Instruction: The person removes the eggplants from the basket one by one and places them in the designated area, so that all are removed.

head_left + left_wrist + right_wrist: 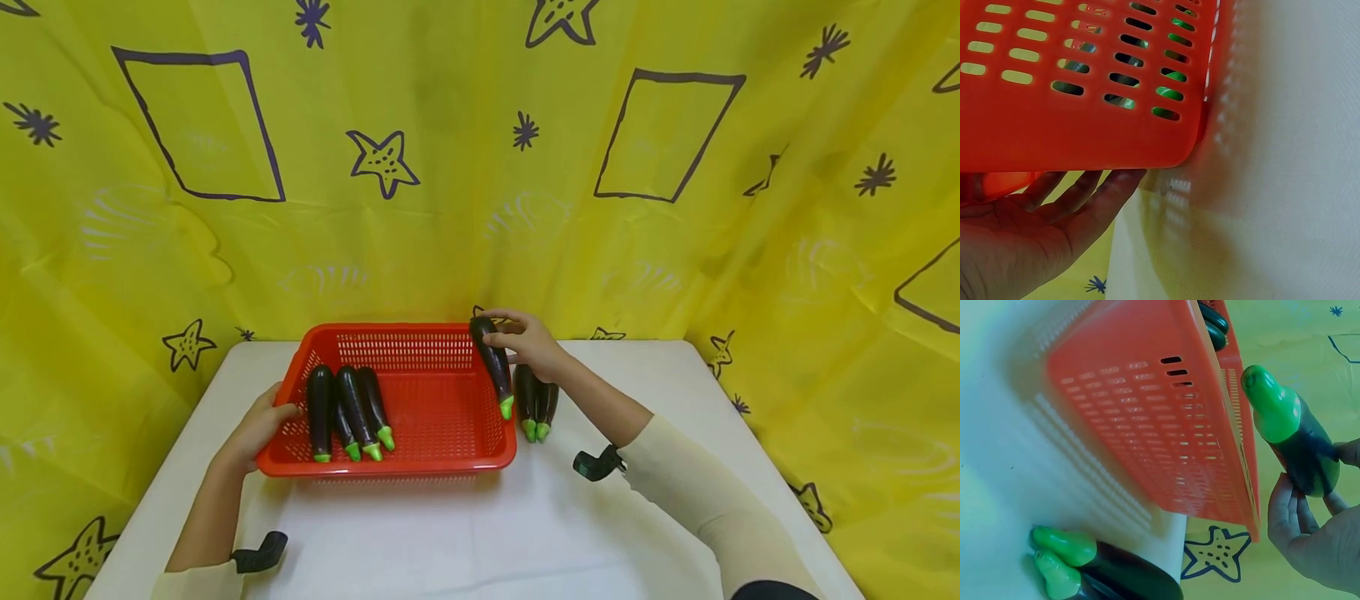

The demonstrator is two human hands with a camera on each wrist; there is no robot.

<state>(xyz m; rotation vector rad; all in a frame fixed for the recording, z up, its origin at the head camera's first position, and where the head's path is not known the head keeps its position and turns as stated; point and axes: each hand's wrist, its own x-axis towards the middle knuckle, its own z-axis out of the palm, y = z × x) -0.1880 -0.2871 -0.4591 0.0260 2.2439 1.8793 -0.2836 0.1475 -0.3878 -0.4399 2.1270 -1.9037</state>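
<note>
My right hand (534,343) grips a dark purple eggplant (491,362) with a green stem end, holding it over the right rim of the red plastic basket (442,417). In the right wrist view, fingers and thumb close round the body of that eggplant (1307,450), green end pointing away from the palm. My left hand (258,425) holds the basket's left rim, thumb on top; in the left wrist view its fingers (1107,194) reach under the rim. Several eggplants (352,408) lie side by side in the basket's left half. Two more eggplants (528,400) lie on the table beneath my right wrist.
A white-covered table (600,517) bears the basket. Behind and at both sides hangs a yellow curtain (450,233) with drawn stars and shapes. Each forearm carries a small black wrist camera (597,463). The basket's slotted wall (1129,406) stands left of the held eggplant in the right wrist view.
</note>
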